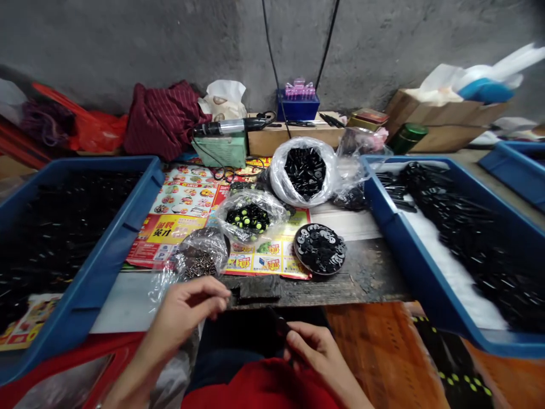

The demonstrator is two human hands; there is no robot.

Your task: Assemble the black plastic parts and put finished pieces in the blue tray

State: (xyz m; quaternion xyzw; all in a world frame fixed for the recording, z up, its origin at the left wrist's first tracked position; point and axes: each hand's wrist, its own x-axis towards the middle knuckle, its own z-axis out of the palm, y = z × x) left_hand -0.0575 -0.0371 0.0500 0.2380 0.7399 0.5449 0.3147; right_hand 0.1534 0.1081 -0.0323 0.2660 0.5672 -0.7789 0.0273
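My left hand (193, 307) is at the bench's front edge, thumb and fingertips pinched together. Whatever sits in that pinch, if anything, is too small to make out. Just behind it lies a clear plastic bag (217, 250) of small metal screws (200, 264). Over my lap, my right hand (313, 346) is closed around a slim black plastic piece (279, 325), whose exact kind I cannot tell. A dark block (259, 288) lies on the bench edge between the hands. Beyond it stand a round dish of flat black parts (320, 250) and a bag of black-and-green pieces (249, 218).
Blue bins of black parts flank the bench, one at left (123, 233) and one at right (409, 244). A white bag of black pieces (304, 170) stands at mid-bench. Behind are an electric screwdriver (232, 126), a green box (221, 150) and hanging cables (272, 57).
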